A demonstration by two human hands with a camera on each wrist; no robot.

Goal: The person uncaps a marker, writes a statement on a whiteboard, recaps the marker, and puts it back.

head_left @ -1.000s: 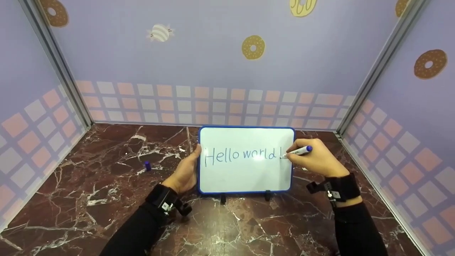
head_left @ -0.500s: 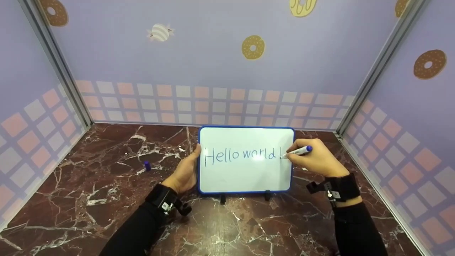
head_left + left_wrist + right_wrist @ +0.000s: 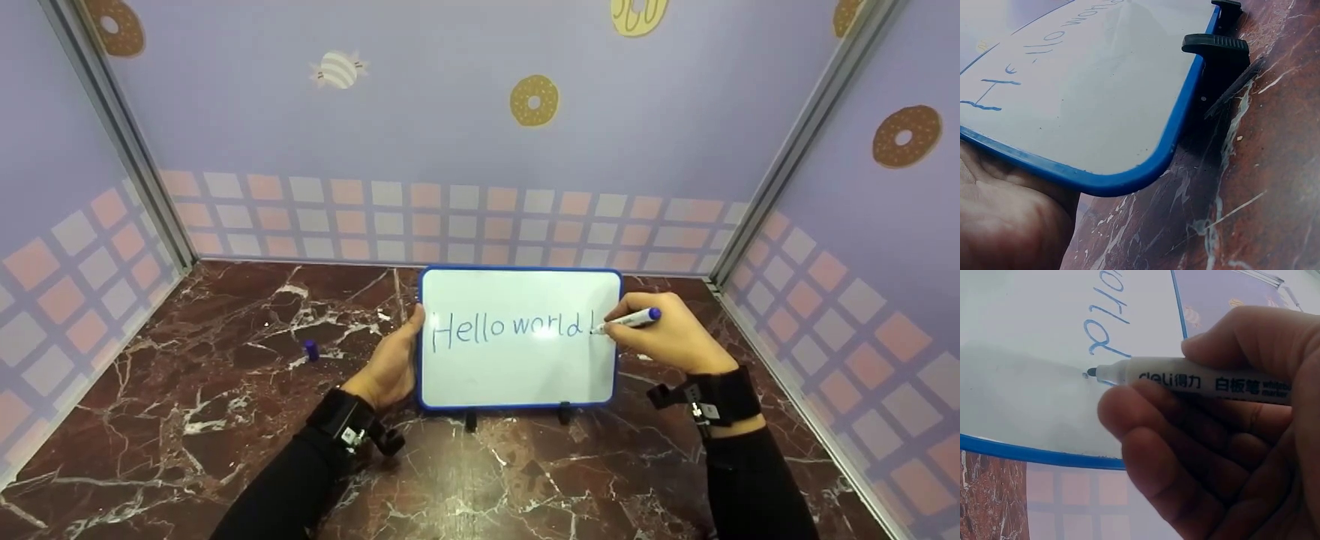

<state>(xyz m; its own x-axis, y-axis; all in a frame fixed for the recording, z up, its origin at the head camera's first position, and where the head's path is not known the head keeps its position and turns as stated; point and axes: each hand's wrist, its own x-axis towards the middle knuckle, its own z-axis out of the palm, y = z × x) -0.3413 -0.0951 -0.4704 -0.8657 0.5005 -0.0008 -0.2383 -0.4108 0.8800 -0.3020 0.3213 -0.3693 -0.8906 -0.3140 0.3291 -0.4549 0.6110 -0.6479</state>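
Observation:
A whiteboard [image 3: 517,375] with a blue frame stands tilted back on black feet [image 3: 471,418], with "Hello world!" in blue across it. My left hand [image 3: 390,364] holds its left edge, thumb along the frame; the fingers behind the board are hidden. In the left wrist view the palm [image 3: 1010,219] lies against the blue frame. My right hand [image 3: 667,337] pinches a white whiteboard marker [image 3: 634,319] with a blue end. In the right wrist view the marker's dark tip [image 3: 1092,372] is at a small blue dot on the board; whether it touches is unclear.
A blue marker cap [image 3: 311,349] stands on the dark red marbled table [image 3: 225,450], left of the left hand. Lilac walls [image 3: 435,135] with checks and doughnut pictures enclose the back and both sides. Each wrist wears a black strap [image 3: 727,397] with a camera.
The marker has shifted very slightly in the right hand, near the bottom of the exclamation mark. The left hand, board and cap stay where they were.

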